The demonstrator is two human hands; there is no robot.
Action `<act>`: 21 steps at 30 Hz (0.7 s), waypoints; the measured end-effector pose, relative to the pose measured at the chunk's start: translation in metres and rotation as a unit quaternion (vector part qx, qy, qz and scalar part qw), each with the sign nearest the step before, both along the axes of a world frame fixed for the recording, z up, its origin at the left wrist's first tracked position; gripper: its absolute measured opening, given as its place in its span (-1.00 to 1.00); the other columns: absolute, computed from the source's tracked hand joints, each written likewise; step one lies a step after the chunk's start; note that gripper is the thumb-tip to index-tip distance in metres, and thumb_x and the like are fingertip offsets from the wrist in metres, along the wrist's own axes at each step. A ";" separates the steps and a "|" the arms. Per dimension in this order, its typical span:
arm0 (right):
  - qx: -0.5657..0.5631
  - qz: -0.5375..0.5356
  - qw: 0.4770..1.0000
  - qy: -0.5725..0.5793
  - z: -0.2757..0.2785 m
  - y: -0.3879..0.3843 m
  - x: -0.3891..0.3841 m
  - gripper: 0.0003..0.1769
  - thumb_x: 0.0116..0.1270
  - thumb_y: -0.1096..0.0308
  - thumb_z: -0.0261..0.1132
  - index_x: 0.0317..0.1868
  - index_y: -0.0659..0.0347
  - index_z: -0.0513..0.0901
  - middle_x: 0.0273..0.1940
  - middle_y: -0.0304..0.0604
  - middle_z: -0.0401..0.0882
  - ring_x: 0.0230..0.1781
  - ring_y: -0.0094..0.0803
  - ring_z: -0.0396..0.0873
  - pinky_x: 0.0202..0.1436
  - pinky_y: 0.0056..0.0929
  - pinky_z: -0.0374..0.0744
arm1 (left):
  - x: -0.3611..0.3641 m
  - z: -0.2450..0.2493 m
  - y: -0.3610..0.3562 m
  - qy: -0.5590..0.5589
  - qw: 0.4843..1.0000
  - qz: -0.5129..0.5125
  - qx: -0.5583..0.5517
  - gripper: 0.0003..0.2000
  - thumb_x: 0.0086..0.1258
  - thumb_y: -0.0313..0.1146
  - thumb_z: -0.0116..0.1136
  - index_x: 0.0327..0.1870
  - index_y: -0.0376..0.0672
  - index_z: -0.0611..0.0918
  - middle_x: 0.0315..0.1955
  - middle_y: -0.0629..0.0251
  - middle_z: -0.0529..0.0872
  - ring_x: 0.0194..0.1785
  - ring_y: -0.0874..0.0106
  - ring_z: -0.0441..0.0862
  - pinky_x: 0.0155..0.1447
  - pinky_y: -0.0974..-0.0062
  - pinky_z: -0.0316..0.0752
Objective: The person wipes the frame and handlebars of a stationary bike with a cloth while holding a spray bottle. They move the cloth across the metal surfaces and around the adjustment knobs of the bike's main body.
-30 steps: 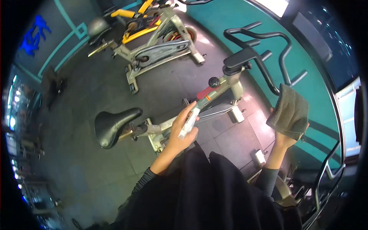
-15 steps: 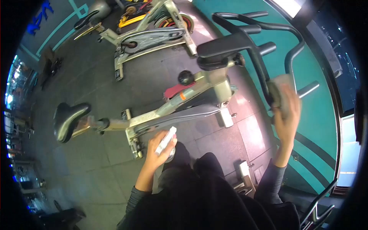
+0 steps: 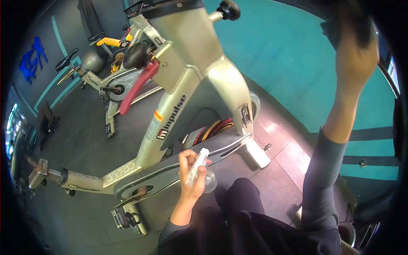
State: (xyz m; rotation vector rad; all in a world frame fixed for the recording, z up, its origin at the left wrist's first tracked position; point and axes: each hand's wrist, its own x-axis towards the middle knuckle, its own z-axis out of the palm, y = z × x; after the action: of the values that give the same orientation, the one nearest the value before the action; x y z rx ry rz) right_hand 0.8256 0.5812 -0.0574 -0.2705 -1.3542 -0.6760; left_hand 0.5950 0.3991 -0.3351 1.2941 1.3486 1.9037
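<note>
In the lower middle my left hand [image 3: 193, 176] is wrapped round a spray bottle with a white trigger head [image 3: 198, 165] and a clear body [image 3: 210, 182]. The bottle is held in front of the exercise bike's grey lower cover [image 3: 170, 170]. High at the top right, my right hand [image 3: 357, 63] is raised with the arm stretched out. Its fingers close on a dark cloth [image 3: 333, 34], smeared by motion near the view's edge. The bike's cream frame [image 3: 170, 114] stands before me, with a red lever [image 3: 139, 87] and a black knob [image 3: 138, 55]; its handlebar is out of sight.
Behind stands another exercise bike [image 3: 112, 87] near a grey exercise ball [image 3: 92, 61]. A teal wall [image 3: 272, 55] runs along the right. Dark floor tiles [image 3: 80, 136] lie around the bike, and its front foot [image 3: 255, 154] sticks out near my legs.
My view has shifted, so the bike looms larger and its handlebar has left the picture. My right hand has gone up with the cloth; my left still holds the spray bottle.
</note>
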 end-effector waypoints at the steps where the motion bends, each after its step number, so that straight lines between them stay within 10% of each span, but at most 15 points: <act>1: -0.019 0.053 0.998 0.024 -0.017 -0.004 0.015 -0.74 0.38 0.33 0.27 -0.02 0.31 0.65 -0.30 -0.15 0.68 -0.32 -0.44 0.63 -0.23 -0.45 0.54 | 0.002 -0.009 0.003 -0.008 1.000 0.007 0.028 -0.36 0.36 0.23 0.15 0.02 -0.23 0.30 -0.30 0.22 0.59 -0.18 0.42 0.64 -0.08 0.47 0.49; 6: -0.224 0.381 0.861 0.253 -0.144 -0.051 0.022 -0.56 0.46 0.16 0.17 0.14 0.36 0.46 -0.24 -0.03 0.63 -0.35 -0.38 0.62 -0.40 -0.48 0.55 | 0.000 -0.014 0.003 -0.051 0.998 0.012 0.037 -0.41 0.38 0.19 0.17 -0.04 -0.19 0.27 -0.37 0.23 0.60 -0.26 0.46 0.59 -0.09 0.49 0.47; 10: -0.392 0.394 0.793 0.250 -0.240 -0.039 0.063 -0.45 0.45 0.07 0.18 0.27 0.28 0.39 0.05 -0.02 0.55 -0.15 -0.27 0.60 -0.20 -0.33 0.60 | -0.009 0.001 0.013 0.002 1.000 -0.006 0.026 -0.38 0.43 0.21 0.06 0.03 -0.25 0.24 -0.24 0.02 0.66 -0.10 0.27 0.66 0.08 0.36 0.48; 15: -0.431 0.644 0.541 0.328 -0.252 -0.039 0.067 -0.40 0.52 -0.12 -0.04 0.37 0.09 0.35 0.30 -0.15 0.44 0.19 -0.11 0.49 0.01 -0.03 0.56 | -0.028 0.010 0.031 -0.013 0.997 -0.043 0.063 -0.44 0.46 0.07 0.13 0.05 -0.25 0.24 -0.23 0.03 0.68 -0.09 0.34 0.64 0.04 0.44 0.46; 18: -0.395 0.674 0.532 0.326 -0.260 -0.034 0.061 -0.39 0.54 -0.15 -0.09 0.38 0.07 0.35 0.36 -0.12 0.37 0.24 -0.08 0.45 0.08 0.08 0.52 | -0.033 0.005 0.035 -0.012 0.995 -0.059 0.076 -0.41 0.43 0.10 0.15 0.07 -0.26 0.24 -0.25 0.07 0.66 -0.12 0.37 0.63 0.03 0.44 0.46; 19: -0.373 0.720 0.565 0.150 -0.260 -0.030 0.062 -0.31 0.54 -0.23 -0.16 0.45 0.07 0.27 0.44 -0.08 0.26 0.35 -0.09 0.35 0.31 0.09 0.41 | -0.033 0.004 0.032 -0.012 0.995 -0.065 0.074 -0.40 0.43 0.11 0.16 0.07 -0.26 0.24 -0.24 0.08 0.65 -0.12 0.37 0.63 0.03 0.43 0.46; 21: -0.374 0.626 0.617 0.296 -0.254 -0.032 0.035 -0.24 0.53 -0.28 -0.19 0.50 0.07 0.18 0.48 -0.08 0.18 0.42 -0.10 0.27 0.42 0.01 0.30 | -0.027 0.003 0.027 -0.036 0.993 -0.082 0.072 -0.38 0.40 0.11 0.20 0.08 -0.26 0.25 -0.22 0.09 0.64 -0.13 0.37 0.63 0.03 0.44 0.47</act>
State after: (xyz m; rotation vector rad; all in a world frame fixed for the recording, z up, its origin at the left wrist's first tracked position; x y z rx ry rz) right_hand 0.8604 0.5490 -0.3117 -0.1104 -0.7716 1.1422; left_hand 0.5685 0.4261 -0.3321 1.3477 1.0516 1.9430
